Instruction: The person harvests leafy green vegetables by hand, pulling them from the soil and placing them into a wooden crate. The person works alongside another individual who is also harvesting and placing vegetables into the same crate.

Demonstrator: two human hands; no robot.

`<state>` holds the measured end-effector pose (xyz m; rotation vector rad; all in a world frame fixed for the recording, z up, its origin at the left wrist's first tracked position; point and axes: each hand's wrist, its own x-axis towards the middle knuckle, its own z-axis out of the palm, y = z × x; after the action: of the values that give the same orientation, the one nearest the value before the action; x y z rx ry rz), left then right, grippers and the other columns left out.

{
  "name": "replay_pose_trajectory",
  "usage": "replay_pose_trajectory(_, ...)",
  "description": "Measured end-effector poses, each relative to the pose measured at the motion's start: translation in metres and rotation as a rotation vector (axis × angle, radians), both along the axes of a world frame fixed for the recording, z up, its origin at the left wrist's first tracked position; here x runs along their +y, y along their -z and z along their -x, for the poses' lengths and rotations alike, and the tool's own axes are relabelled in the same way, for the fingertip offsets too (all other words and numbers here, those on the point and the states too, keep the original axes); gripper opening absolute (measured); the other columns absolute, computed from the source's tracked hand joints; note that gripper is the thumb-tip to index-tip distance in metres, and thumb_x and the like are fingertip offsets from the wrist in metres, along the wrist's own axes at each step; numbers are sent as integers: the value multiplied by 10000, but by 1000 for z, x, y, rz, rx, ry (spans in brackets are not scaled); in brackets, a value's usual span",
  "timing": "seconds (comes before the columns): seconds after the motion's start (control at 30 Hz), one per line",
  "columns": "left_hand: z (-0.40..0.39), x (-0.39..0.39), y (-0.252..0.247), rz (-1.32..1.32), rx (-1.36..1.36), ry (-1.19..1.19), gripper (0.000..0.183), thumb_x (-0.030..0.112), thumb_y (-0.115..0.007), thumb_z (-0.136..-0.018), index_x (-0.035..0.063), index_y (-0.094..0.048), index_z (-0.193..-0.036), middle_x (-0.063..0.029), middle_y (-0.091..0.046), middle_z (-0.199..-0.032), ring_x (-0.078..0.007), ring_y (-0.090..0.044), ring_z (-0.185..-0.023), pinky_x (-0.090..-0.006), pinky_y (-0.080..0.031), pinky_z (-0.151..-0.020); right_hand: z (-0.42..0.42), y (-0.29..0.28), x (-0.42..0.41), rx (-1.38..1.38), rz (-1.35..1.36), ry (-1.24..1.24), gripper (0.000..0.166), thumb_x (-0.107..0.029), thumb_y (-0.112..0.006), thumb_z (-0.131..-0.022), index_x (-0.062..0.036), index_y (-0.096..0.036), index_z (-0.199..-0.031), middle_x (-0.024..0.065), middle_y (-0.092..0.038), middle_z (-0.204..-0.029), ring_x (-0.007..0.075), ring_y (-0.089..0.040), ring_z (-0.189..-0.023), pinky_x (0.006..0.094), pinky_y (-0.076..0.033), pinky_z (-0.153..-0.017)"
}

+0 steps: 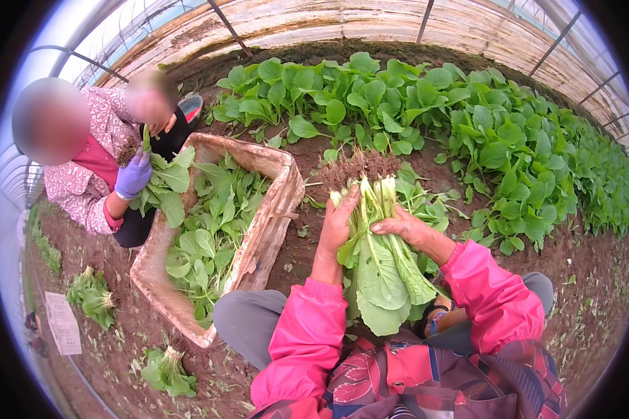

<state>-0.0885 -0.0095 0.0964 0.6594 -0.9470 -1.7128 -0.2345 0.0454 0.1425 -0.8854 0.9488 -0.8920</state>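
Note:
Between my two hands is a bunch of leafy greens (380,267), its soil-covered roots pointing away from me and its broad leaves hanging toward my lap. My left hand (337,222) grips the pale stems from the left, thumb up near the roots. From the right, my right hand (411,230) closes around the same bunch, with its thumb across the stems. Some small holes show in the front leaf. Loose greens (419,196) lie on the soil just behind the bunch, partly hidden by it.
A worn foam box (264,230) holding leafy greens stands to my left. Beyond it, a person wearing a purple glove (133,175) holds another bunch. Tied bunches (169,369) and a printed sheet (63,323) lie on the soil. Growing plants (508,141) fill the bed ahead and right.

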Motion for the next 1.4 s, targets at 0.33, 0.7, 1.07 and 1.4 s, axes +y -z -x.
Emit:
replay_pose_trajectory(0.33,2,-20,-44,133,-215,130,217,173,-633,-762,10,-630,-906,-78,-641,-795,-149,-587,-690,-285,-453,-626,-18,2,-4,-111,97,169,360,-169,-621,-755,10,-525,-1053,45,-579,-924,107,-537,-848,254,-421,-787)
replay_pose_trajectory(0.7,-19,-60,-61,805,-538,-37,378,237,-678,-710,11,-585,-997,-73,-624,-911,-188,-560,-789,-314,-427,-695,-31,-29,-30,-157,95,161,375,-192,-598,-762,4,-517,-1071,50,-566,-948,124,-553,-851,261,-448,-759)
replay_pose_trajectory(1.07,-12,-80,-73,365,-380,-616,494,340,-746,-696,38,-356,-721,-31,-434,-654,-84,-396,-547,-247,-382,-488,-55,-31,-57,-27,219,386,284,-127,-630,-706,21,-580,-943,55,-614,-820,120,-584,-746,258,-473,-715)
replay_pose_trajectory(1.4,-71,-102,-97,349,-567,-302,466,285,-659,-788,41,-423,-468,35,-364,-441,-48,-286,-460,-259,-247,-401,-81,-43,-92,51,232,276,286,-142,-633,-700,31,-591,-925,63,-611,-805,123,-577,-720,260,-458,-731)
